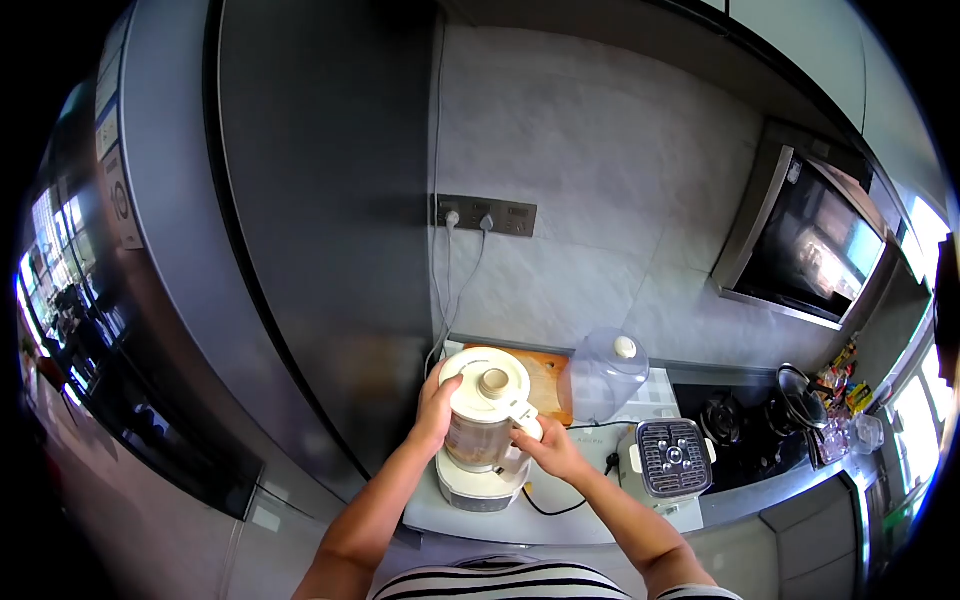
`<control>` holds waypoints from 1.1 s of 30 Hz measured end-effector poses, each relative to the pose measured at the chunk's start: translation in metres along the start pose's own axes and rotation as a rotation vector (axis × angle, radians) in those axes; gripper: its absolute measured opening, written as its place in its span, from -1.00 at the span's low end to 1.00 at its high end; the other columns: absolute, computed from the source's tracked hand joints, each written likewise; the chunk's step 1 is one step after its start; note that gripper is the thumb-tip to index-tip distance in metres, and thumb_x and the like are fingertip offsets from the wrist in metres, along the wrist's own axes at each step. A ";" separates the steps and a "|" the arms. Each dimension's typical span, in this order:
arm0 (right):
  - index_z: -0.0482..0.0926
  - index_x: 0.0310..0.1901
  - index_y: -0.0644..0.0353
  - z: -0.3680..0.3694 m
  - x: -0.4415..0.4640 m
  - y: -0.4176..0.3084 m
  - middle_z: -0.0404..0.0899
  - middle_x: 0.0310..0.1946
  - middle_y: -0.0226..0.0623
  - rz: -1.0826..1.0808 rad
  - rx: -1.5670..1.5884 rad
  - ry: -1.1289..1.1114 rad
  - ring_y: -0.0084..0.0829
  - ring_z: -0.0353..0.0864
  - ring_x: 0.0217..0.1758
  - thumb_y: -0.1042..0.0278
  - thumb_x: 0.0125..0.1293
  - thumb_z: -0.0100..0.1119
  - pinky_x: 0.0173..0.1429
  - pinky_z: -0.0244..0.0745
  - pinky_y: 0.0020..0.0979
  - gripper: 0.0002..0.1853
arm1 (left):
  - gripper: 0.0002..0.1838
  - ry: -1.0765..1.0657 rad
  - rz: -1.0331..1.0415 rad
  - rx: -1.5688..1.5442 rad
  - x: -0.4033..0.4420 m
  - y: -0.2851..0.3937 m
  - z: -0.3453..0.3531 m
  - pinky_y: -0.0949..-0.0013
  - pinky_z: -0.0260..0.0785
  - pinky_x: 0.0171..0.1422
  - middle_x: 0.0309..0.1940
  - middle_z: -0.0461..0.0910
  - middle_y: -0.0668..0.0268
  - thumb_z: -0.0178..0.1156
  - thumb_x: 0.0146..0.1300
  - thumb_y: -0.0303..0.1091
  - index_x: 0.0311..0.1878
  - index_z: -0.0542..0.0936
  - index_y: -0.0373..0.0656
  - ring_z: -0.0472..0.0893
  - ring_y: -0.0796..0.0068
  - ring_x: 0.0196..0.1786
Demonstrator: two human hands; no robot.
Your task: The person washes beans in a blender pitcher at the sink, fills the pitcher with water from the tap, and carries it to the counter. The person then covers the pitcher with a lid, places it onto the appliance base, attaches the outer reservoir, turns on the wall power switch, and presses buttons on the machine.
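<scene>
A blender jar (470, 438) with clear walls and a cream lid (468, 368) stands upright on or just over its white base (478, 490); I cannot tell whether it is seated. My left hand (436, 408) is closed round the jar's upper left side, thumb on the lid's edge. On the other side, my right hand (552, 448) is wrapped round the jar's white handle (528, 424). The fingers of both hands are partly hidden behind the jar.
Behind the blender lies a wooden board (548, 378). A clear bluish plastic cover (604, 380) with a white knob stands beside it. To the right are a small grill-topped cooker (672, 458), a black plug (612, 460) with its cord, and a gas hob (735, 420) bearing a pan (797, 398). A tall dark refrigerator (330, 200) borders the left.
</scene>
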State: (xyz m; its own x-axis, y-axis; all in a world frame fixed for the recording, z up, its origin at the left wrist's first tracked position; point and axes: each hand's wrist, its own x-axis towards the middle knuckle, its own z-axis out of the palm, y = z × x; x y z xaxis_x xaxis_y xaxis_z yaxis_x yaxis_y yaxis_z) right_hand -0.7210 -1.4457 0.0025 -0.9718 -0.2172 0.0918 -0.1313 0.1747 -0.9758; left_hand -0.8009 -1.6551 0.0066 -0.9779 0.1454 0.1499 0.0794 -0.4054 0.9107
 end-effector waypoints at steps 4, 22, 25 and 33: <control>0.55 0.05 0.29 -0.001 -0.001 0.018 0.66 -0.22 -0.44 0.028 -0.077 -0.057 -0.64 0.56 -0.16 0.21 0.41 0.26 -0.05 0.50 -0.51 -0.66 | -0.46 0.004 -0.019 0.044 0.004 -0.023 -0.011 0.35 0.26 0.39 0.22 0.52 0.10 0.04 0.36 -0.36 0.37 0.35 -0.34 0.49 0.36 0.27; 0.50 0.02 0.23 0.001 -0.019 0.034 0.64 -0.24 -0.27 -0.087 -0.214 -0.092 -0.40 0.60 -0.19 0.26 0.35 0.30 0.01 0.51 -0.33 -0.68 | -0.41 0.171 0.113 0.163 -0.023 -0.042 -0.007 0.32 0.16 0.48 0.34 0.39 0.05 -0.04 0.53 -0.18 0.46 0.23 -0.37 0.37 0.30 0.39; 0.47 0.15 0.20 -0.009 -0.034 0.022 0.61 -0.06 -0.29 -0.131 -0.194 -0.128 -0.43 0.58 0.04 0.29 0.34 0.33 0.18 0.48 -0.35 -0.59 | -0.36 0.253 0.269 0.430 -0.051 -0.039 0.008 0.23 0.08 0.54 0.48 0.19 -0.05 -0.02 0.53 -0.17 0.51 0.13 -0.34 0.23 0.13 0.51; 0.52 0.19 0.17 -0.086 -0.040 0.051 0.66 0.01 -0.34 -0.159 -0.175 -0.004 -0.45 0.61 0.07 0.29 0.35 0.30 0.13 0.49 -0.35 -0.59 | -0.44 -0.291 0.771 0.876 -0.090 -0.027 0.123 0.02 0.15 0.51 0.41 0.30 -0.10 0.06 0.31 -0.49 0.39 0.34 -0.39 0.29 -0.12 0.47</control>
State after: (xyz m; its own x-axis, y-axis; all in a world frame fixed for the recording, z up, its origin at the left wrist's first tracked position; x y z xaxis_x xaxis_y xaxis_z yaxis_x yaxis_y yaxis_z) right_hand -0.7060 -1.3454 -0.0335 -0.9356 -0.2586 0.2404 -0.3146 0.3017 -0.9000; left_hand -0.6909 -1.5462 0.0163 -0.5439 0.3787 0.7489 0.8391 0.2590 0.4784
